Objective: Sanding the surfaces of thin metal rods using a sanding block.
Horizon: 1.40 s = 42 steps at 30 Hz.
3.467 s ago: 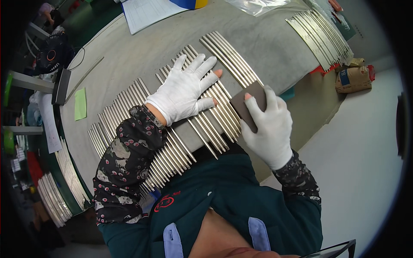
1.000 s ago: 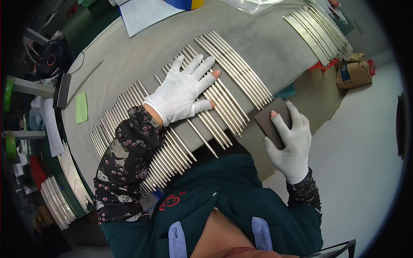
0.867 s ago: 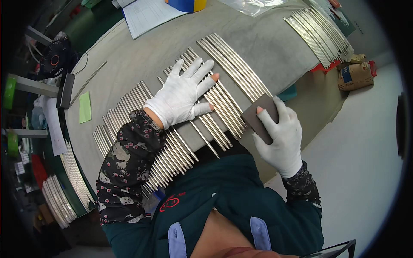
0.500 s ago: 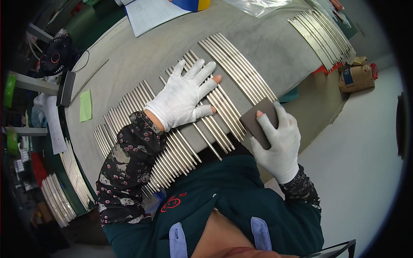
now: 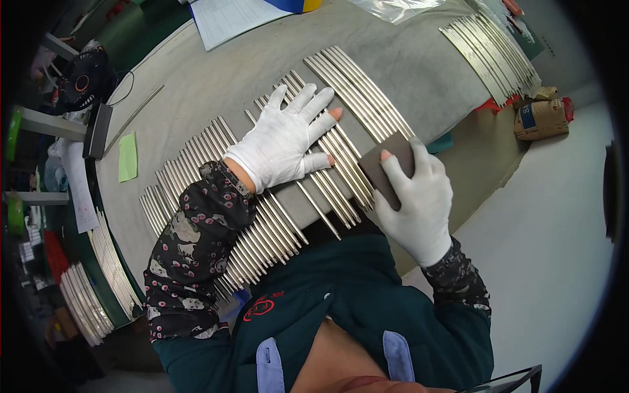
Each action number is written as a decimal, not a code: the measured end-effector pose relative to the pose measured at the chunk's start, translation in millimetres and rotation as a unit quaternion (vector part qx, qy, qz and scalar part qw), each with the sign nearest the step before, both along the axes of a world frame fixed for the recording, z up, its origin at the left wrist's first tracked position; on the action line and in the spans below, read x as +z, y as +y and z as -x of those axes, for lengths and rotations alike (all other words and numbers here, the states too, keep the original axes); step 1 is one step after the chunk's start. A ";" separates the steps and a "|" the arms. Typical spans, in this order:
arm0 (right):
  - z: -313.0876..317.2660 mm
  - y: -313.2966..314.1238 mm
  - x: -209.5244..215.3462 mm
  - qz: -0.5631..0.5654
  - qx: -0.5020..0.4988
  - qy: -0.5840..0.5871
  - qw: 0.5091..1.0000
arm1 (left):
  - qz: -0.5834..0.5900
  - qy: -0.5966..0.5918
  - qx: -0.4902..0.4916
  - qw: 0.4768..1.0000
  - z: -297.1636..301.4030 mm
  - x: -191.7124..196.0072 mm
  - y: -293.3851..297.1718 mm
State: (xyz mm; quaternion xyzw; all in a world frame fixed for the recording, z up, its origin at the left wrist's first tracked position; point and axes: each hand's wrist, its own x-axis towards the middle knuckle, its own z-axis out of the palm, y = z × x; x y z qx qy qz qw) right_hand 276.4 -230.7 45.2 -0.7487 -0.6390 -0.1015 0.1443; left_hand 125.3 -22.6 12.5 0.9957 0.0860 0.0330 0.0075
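Note:
My left hand (image 5: 283,139), in a white glove with some bare fingertips, lies flat with fingers spread across a group of thin metal rods (image 5: 344,164). Gripped in my gloved right hand (image 5: 419,206) is a dark grey-brown sanding block (image 5: 386,167). It rests over the near ends of another group of rods (image 5: 357,92), to the right of my left hand. More rods (image 5: 275,229) lie side by side under and left of my left forearm. My palm hides part of the rods beneath it.
The rods lie on a grey table (image 5: 216,85). A separate rod bundle (image 5: 488,56) sits at the far right. Papers (image 5: 236,19) and a clear plastic bag (image 5: 396,8) are at the back. To the left are a green note (image 5: 128,157), a black fan (image 5: 84,82) and stacked rods (image 5: 111,262).
My right hand has moved the sanding block slightly up and left along the rods. The left hand has shifted a little to the right and away from me.

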 end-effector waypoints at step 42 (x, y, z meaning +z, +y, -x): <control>-3.8 -24.9 9.7 -0.041 -0.002 0.052 0.998 | -0.004 -0.001 0.000 1.000 9.6 -1.0 0.1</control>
